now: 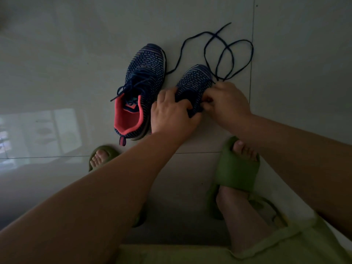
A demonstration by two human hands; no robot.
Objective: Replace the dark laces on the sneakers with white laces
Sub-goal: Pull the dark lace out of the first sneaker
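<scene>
On the pale tiled floor (57,73) two dark knit sneakers lie side by side, long axes running away from the person, toes pointing far. The left sneaker (142,88) shows its coral lining and is laced with a dark lace. The right sneaker (194,82) is mostly covered: the left hand (171,113) curls its grip over the heel and collar, and the right hand (226,103) pinches at the shoe's tongue area, fingertips hidden. A loose dark lace (226,52) loops on the floor beyond the toe, ending near the right hand. Green slippers (236,168) sit nearer, partly behind the forearms. Dim light blurs detail.
</scene>
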